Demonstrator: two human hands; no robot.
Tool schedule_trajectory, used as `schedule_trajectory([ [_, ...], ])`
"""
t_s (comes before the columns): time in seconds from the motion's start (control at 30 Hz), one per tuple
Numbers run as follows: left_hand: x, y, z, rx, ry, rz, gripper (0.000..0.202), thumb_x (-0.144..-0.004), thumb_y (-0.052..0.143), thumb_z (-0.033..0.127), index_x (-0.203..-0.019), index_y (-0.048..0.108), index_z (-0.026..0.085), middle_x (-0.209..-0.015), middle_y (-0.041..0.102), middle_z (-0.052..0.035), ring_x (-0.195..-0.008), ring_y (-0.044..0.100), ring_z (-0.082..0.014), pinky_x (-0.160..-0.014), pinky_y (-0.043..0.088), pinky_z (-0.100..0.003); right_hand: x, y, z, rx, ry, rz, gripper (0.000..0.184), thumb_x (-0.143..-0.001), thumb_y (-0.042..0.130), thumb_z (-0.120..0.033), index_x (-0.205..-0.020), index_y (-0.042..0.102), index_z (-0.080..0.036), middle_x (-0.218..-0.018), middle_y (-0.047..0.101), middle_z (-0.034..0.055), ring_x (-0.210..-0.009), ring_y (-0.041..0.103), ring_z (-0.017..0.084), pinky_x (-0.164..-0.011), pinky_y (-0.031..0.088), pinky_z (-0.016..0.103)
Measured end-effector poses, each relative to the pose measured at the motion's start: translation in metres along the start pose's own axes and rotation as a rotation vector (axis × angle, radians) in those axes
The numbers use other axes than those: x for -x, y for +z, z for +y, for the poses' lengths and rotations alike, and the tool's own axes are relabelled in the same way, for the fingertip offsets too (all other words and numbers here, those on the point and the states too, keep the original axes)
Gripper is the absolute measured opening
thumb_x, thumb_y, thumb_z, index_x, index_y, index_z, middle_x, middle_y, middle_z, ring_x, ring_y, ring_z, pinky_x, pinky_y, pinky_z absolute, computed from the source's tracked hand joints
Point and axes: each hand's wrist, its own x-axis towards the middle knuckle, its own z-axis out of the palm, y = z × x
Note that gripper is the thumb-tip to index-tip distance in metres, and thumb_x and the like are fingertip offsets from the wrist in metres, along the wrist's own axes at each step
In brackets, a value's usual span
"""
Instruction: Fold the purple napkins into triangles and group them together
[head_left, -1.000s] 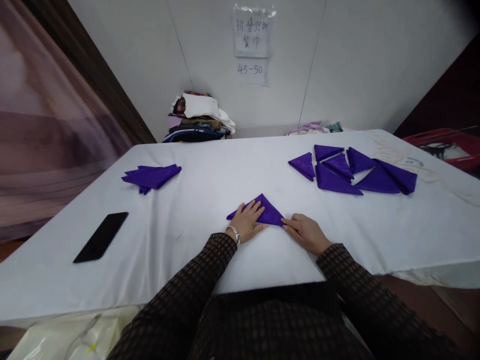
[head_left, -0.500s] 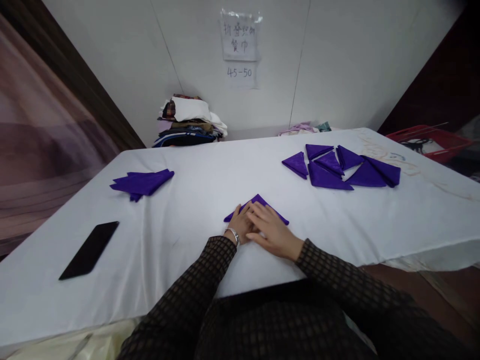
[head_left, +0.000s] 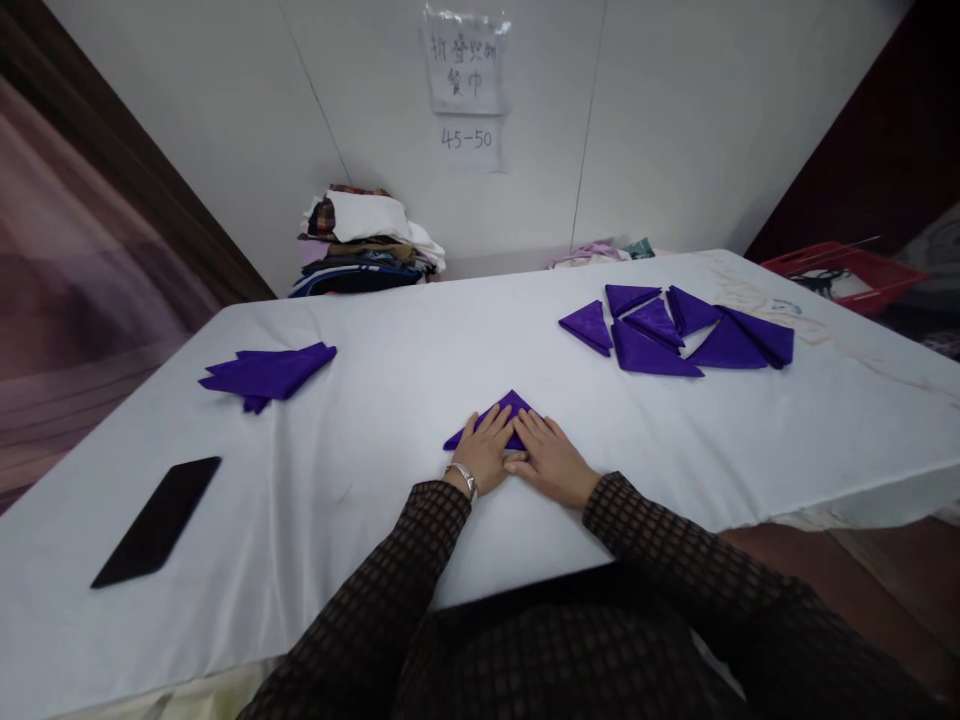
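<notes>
Right hand (head_left: pixel 553 462) now beside left hand (head_left: pixel 484 457), each grip spread on triangular purple napkin (head_left: pixel 513 401).

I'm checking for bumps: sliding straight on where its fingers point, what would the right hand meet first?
Probably the left hand, close beside it on the purple cloth; whether they touch is unclear.

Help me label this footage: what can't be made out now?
Much of the folded purple cloth: head view, covered by left hand and right hand.
Layer count of the left purple heap: head view, hidden by overlapping folds.
Contents of the red basket: head view, too small and dark.
</notes>
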Motion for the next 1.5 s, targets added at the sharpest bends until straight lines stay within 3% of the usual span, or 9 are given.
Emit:
schedule_trajectory([
  [0.2,0.000,-0.003,0.004,0.031,-0.026,0.002,0.064,-0.087,0.032,0.058,-0.140,0.032,0.022,-0.149,0.028,-0.0060,-0.138,0.019,-0.0235,-0.111,0.015,-0.050,0.027,-0.003,0.018,0.126,0.015,0.021,0.070,-0.090,0.032,-0.056,-0.141,0.031,-0.008,-0.148,0.025,0.0161,-0.137,0.021,0.028,-0.108,0.019,0.049],
  [0.43,-0.005,-0.015,0.007,0.098,-0.089,-0.072,0.066,-0.086,0.027,0.063,-0.138,0.036,0.022,-0.148,0.030,-0.0077,-0.138,0.021,-0.0251,-0.110,0.015,-0.053,0.028,-0.003,0.020,0.108,0.011,0.029,0.071,-0.089,0.031,-0.059,-0.142,0.029,-0.012,-0.147,0.028,0.0151,-0.136,0.023,0.027,-0.108,0.020,0.048],
  [0.5,-0.012,-0.018,0.014,0.100,-0.103,-0.047,0.066,-0.087,0.025,0.062,-0.137,0.037,0.021,-0.147,0.033,-0.0088,-0.137,0.022,-0.0258,-0.109,0.014,-0.055,0.028,-0.003,0.020,0.096,0.011,0.032,0.071,-0.088,0.033,-0.060,-0.142,0.029,-0.013,-0.147,0.028,0.0150,-0.136,0.022,0.027,-0.107,0.020,0.049],
  [0.63,-0.028,-0.013,0.032,0.070,-0.024,0.044,0.067,-0.087,0.027,0.061,-0.137,0.036,0.017,-0.147,0.031,-0.0102,-0.138,0.019,-0.0250,-0.112,0.012,-0.050,0.027,-0.002,0.020,0.081,0.020,0.039,0.072,-0.088,0.036,-0.057,-0.144,0.023,-0.014,-0.148,0.026,0.0142,-0.136,0.022,0.028,-0.106,0.021,0.050],
  [0.73,-0.036,-0.004,0.036,0.065,-0.020,0.020,0.069,-0.087,0.027,0.059,-0.138,0.034,0.014,-0.148,0.029,-0.0111,-0.138,0.019,-0.0246,-0.112,0.013,-0.047,0.027,-0.001,0.020,0.092,0.021,0.038,0.073,-0.088,0.036,-0.056,-0.145,0.020,-0.014,-0.149,0.024,0.0133,-0.136,0.022,0.028,-0.107,0.021,0.050],
  [0.97,-0.023,-0.001,0.015,0.029,-0.048,0.008,0.076,-0.085,0.024,0.065,-0.141,0.027,0.014,-0.150,0.025,-0.0104,-0.139,0.017,-0.0227,-0.112,0.014,-0.046,0.029,-0.003,0.020,0.088,0.026,0.017,0.072,-0.089,0.031,-0.060,-0.142,0.030,-0.011,-0.148,0.027,0.0136,-0.137,0.021,0.027,-0.108,0.019,0.048],
  [1.3,0.006,-0.001,-0.027,-0.023,-0.227,0.036,0.075,-0.085,0.028,0.064,-0.143,0.024,0.016,-0.149,0.027,-0.0106,-0.139,0.017,-0.0275,-0.111,0.014,-0.052,0.029,-0.005,0.019,0.088,0.023,0.011,0.072,-0.090,0.029,-0.059,-0.142,0.030,-0.010,-0.149,0.025,0.0141,-0.137,0.020,0.027,-0.108,0.018,0.048],
  [1.5,0.021,-0.005,-0.037,-0.006,-0.336,0.012,0.078,-0.085,0.023,0.066,-0.142,0.025,0.013,-0.150,0.025,-0.0117,-0.139,0.017,-0.0278,-0.110,0.014,-0.055,0.029,-0.005,0.020,0.090,0.029,0.002,0.073,-0.089,0.028,-0.060,-0.142,0.029,-0.010,-0.149,0.024,0.0135,-0.137,0.019,0.027,-0.109,0.017,0.047],
])
